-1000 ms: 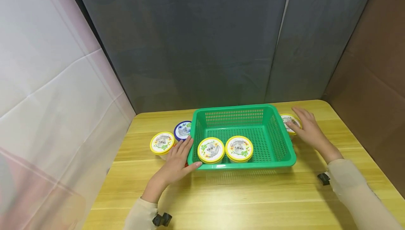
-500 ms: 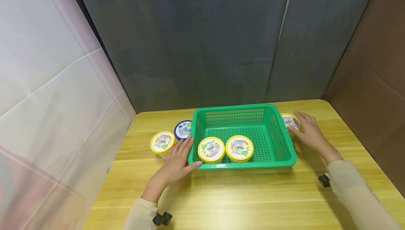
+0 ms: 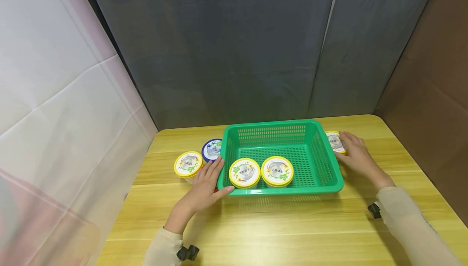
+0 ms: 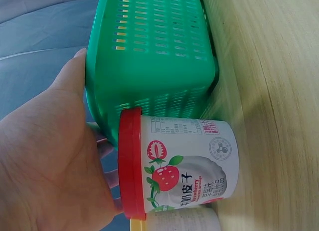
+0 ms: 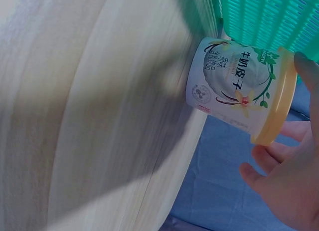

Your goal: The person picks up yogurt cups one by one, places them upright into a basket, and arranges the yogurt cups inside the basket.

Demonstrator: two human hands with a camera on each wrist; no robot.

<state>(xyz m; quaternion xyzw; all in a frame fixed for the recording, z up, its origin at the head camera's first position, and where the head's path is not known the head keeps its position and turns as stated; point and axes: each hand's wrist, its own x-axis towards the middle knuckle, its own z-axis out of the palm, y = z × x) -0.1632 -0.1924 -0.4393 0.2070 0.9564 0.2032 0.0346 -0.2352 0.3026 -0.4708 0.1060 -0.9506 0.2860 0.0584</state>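
A green plastic basket (image 3: 285,191) holds two white cups with yellow lids, a left one (image 3: 244,173) and a right one (image 3: 277,171). My left hand (image 3: 202,189) lies across a red-lidded cup (image 4: 192,163) with a strawberry print, outside the basket's left wall. Its fingers are straight and its thumb touches the basket rim. To the right of the basket, my right hand (image 3: 358,158) grips the lid of a yellow-lidded cup (image 5: 237,86), thumb on the basket side and fingers on the other. That cup stands upright, close to the basket wall.
Left of the basket stand another yellow-lidded cup (image 3: 188,164) and a blue-lidded cup (image 3: 211,150), partly hidden by the basket. A wooden table (image 3: 263,229) carries everything. Grey fabric (image 3: 234,55) hangs behind it, with a brown panel (image 3: 431,95) at the right.
My right hand has shifted slightly rightward and down around the yellow-lidded cup, its thumb moving from over the lid to the near side. The left hand and basket have stayed put.
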